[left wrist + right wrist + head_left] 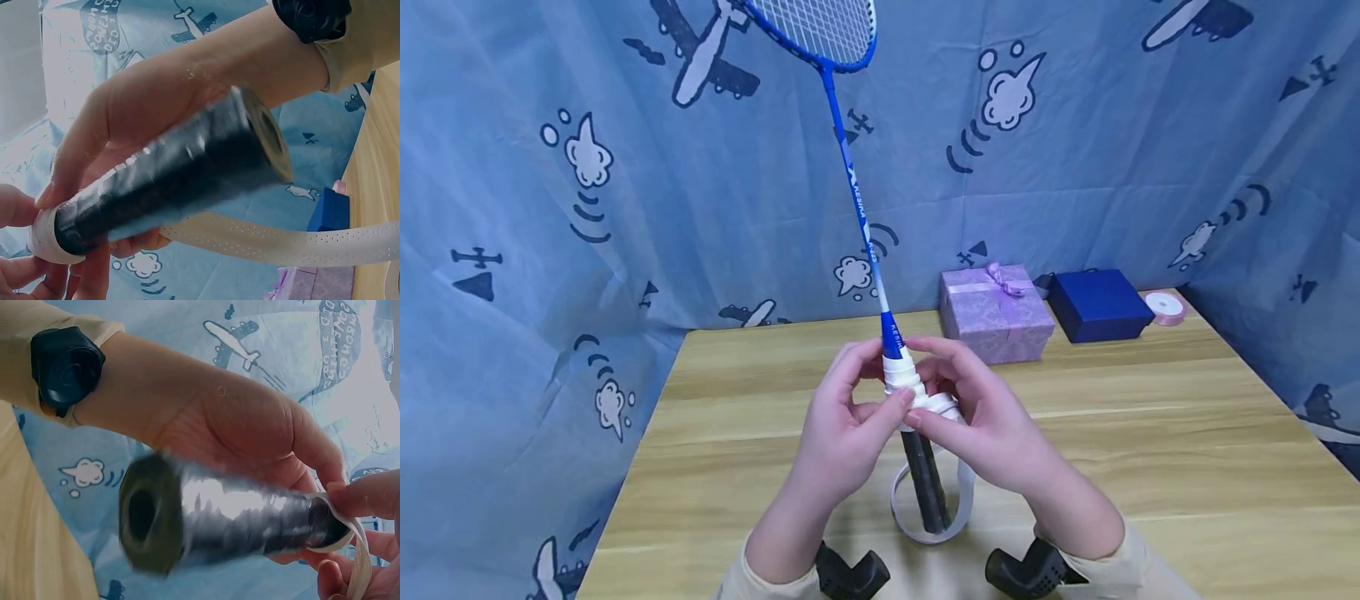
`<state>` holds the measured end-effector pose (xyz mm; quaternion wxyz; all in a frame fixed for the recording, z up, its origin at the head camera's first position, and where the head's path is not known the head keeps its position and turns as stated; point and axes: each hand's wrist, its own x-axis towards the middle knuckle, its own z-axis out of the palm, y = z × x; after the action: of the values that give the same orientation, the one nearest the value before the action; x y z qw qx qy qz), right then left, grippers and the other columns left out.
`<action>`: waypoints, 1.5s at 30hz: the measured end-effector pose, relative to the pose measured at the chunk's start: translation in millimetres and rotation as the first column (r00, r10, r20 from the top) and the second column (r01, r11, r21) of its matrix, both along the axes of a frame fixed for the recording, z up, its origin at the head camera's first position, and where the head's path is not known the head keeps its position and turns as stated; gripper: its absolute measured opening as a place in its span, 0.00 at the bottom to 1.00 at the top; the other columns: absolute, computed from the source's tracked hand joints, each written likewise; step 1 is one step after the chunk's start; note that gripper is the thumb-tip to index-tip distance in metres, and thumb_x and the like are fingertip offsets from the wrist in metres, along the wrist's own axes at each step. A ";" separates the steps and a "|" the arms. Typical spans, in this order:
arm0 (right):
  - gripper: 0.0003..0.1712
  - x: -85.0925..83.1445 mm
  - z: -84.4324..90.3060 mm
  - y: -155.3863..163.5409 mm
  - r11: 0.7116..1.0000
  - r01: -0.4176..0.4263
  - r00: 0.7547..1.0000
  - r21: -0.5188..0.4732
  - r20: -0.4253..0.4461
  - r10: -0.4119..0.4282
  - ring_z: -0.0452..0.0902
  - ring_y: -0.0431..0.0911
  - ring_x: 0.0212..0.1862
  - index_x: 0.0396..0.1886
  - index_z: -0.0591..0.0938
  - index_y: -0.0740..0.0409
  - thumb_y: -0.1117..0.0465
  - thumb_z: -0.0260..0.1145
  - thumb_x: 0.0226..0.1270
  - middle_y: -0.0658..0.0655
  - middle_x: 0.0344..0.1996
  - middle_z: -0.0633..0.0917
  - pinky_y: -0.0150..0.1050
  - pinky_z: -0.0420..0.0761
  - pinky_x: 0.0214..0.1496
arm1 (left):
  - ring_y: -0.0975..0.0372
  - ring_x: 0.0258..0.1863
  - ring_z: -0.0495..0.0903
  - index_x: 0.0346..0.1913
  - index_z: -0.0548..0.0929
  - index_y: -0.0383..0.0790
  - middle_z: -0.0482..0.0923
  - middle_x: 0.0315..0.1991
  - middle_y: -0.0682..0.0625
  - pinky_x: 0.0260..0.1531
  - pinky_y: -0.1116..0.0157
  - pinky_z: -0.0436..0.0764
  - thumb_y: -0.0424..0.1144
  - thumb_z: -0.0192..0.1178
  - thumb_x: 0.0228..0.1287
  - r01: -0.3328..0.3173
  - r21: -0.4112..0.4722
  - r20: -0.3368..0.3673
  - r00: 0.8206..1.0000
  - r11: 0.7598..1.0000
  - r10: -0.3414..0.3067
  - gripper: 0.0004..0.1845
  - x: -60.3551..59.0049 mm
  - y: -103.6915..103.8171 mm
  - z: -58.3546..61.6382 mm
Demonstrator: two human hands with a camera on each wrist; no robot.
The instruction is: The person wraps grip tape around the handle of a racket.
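**Grip tape at the racket handle**

The badminton racket (pixel 854 183) stands upright over the worktop (pixel 1150 433), white grip tape (pixel 917 392) wound at the handle's top. The left hand (pixel 842 425) and right hand (pixel 985 417) both pinch the tape there; a loose tail loops below.

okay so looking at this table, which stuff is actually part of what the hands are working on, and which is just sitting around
In use:
- badminton racket, black handle partly wrapped
- white grip tape, loose end looping down
- left hand and right hand, both holding the wrapped part

Lying about at the table's far edge:
- purple gift box
- dark blue box
- pink ribbon roll
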<state>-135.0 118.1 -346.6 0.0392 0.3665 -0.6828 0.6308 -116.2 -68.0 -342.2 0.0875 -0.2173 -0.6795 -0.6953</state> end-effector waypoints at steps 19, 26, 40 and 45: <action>0.34 2.1 0.1 7.9 0.994 -0.107 0.993 -0.021 -0.057 0.105 0.83 0.45 0.44 0.75 0.66 0.65 0.79 0.60 0.71 0.62 0.46 0.86 0.34 0.86 0.42 | 0.54 0.61 0.73 0.72 0.70 0.28 0.73 0.67 0.40 0.58 0.69 0.82 0.25 0.52 0.73 0.114 0.057 -0.043 0.993 0.992 -0.112 0.25 -3.5 -5.9 -5.0; 0.36 2.5 1.8 10.6 0.997 -0.067 0.994 0.022 -0.087 0.069 0.83 0.48 0.45 0.75 0.68 0.64 0.76 0.66 0.68 0.65 0.46 0.85 0.34 0.86 0.44 | 0.53 0.59 0.73 0.71 0.72 0.29 0.74 0.62 0.38 0.48 0.71 0.85 0.24 0.53 0.72 0.092 0.071 -0.062 0.994 0.993 -0.088 0.25 -3.9 -2.6 -4.8; 0.36 -0.7 1.1 7.7 0.996 -0.080 0.996 -0.029 0.034 0.081 0.83 0.50 0.45 0.73 0.67 0.64 0.77 0.66 0.67 0.66 0.45 0.83 0.35 0.86 0.46 | 0.52 0.62 0.71 0.73 0.71 0.32 0.72 0.64 0.39 0.59 0.63 0.82 0.24 0.52 0.72 0.131 0.004 -0.066 0.989 0.991 -0.130 0.27 -4.8 -1.8 -4.0; 0.36 -1.4 -0.2 5.4 0.996 -0.090 0.996 -0.018 0.012 0.090 0.83 0.47 0.46 0.72 0.66 0.64 0.80 0.64 0.67 0.67 0.44 0.82 0.34 0.85 0.48 | 0.52 0.56 0.74 0.72 0.71 0.33 0.72 0.62 0.39 0.42 0.59 0.90 0.21 0.64 0.62 0.132 0.059 0.020 0.991 0.989 -0.134 0.34 -3.0 -0.4 -2.8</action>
<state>-136.4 123.5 -346.8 0.0096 0.3927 -0.6601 0.6403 -119.2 -68.4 -345.0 0.0389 -0.2511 -0.6444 -0.7213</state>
